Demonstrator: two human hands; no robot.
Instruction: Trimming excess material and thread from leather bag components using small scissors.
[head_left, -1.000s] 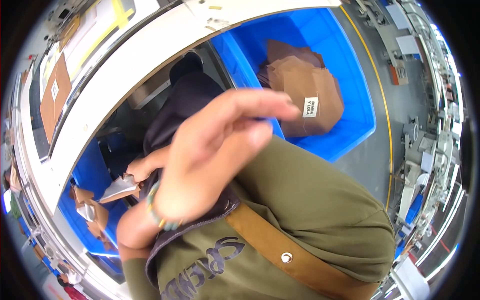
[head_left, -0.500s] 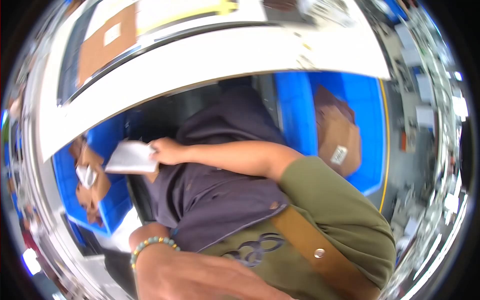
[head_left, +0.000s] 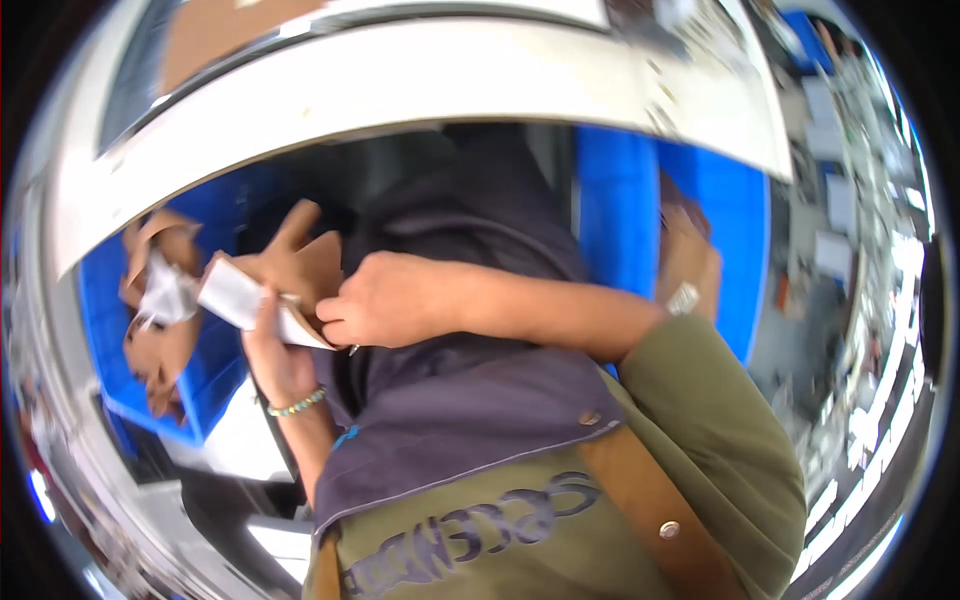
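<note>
My left hand (head_left: 280, 355), with a beaded bracelet at the wrist, grips a brown piece (head_left: 320, 265) together with a white sheet (head_left: 230, 295) over my lap, thumb on the white face. My right hand (head_left: 376, 302) has its bent fingers on the right end of the same pieces, pinching there. The underside of the pieces and some fingertips are hidden. Just left of them a blue bin (head_left: 210, 405) holds crumpled brown pieces (head_left: 155, 360) and white paper (head_left: 168, 295).
A white table edge (head_left: 450, 80) arches above my hands, with a brown board (head_left: 225, 30) on it. A second blue bin (head_left: 615, 235) at right holds brown pieces (head_left: 690, 260). My dark apron (head_left: 460, 410) covers my lap. Blurred workstations line the aisle at far right.
My left hand has risen from low at my body to grip the pieces. My right hand has shifted right, fingers now on the pieces' end. The view has moved.
</note>
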